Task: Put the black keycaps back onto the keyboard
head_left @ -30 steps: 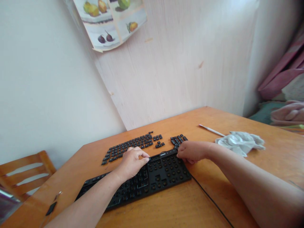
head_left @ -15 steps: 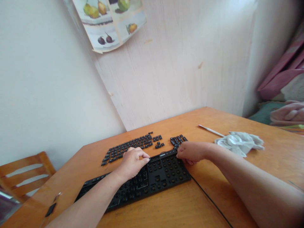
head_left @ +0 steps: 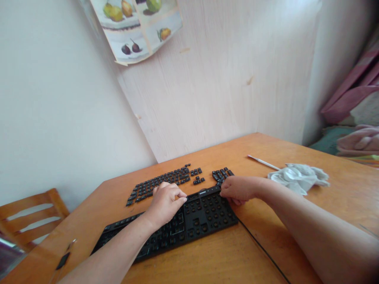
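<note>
A black keyboard [head_left: 199, 221] with its keycaps off lies at a slant on the table, bare switches showing. My left hand [head_left: 169, 198] is above its middle, thumb and forefinger pinched together at the back edge; whatever is between the fingertips is too small to make out. At the keyboard's back right corner, my right hand [head_left: 237, 190] is closed with its fingers curled against the edge. Behind the keyboard, loose black keycaps [head_left: 161, 180] are laid out in rows, and a smaller group of keycaps [head_left: 222, 173] sits just beyond my right hand.
On the wooden table [head_left: 207, 260] a crumpled pale cloth [head_left: 299, 177] lies at the right, beside a thin white stick [head_left: 263, 162]. A black cable [head_left: 260, 246] runs toward me. A small black-handled tool [head_left: 63, 260] is at the left, near a wooden chair [head_left: 32, 215].
Almost nothing differs. The keyboard's left end has shifted very slightly left; both hands keep their places and grips.
</note>
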A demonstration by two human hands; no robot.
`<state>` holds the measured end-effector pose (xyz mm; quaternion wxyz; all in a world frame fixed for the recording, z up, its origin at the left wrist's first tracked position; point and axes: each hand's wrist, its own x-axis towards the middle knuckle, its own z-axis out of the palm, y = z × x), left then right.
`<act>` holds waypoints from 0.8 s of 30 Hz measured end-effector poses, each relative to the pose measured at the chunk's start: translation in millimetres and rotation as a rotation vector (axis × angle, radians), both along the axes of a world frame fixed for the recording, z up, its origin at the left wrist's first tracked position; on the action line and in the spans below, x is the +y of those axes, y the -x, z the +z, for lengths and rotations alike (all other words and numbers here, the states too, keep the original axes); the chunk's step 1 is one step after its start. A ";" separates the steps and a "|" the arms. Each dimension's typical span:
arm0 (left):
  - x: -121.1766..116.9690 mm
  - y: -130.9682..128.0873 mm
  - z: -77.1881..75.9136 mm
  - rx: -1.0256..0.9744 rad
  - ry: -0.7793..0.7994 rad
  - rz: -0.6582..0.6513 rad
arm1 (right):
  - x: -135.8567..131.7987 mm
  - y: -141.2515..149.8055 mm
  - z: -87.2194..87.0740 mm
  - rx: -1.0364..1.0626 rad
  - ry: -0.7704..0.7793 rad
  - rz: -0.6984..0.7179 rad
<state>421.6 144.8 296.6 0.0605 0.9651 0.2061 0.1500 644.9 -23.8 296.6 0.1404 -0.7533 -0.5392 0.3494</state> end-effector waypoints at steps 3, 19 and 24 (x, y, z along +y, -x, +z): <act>-0.4 -0.2 0.2 0.002 -0.008 0.006 | 0.5 -0.2 -0.3 -0.003 0.008 0.002; -4.4 -2.2 4.8 0.039 -0.019 -0.010 | 0.6 -0.6 -0.2 -0.015 -0.001 0.030; -3.4 -3.7 4.1 0.048 -0.015 -0.010 | -0.2 0.1 -0.3 -0.010 0.005 0.010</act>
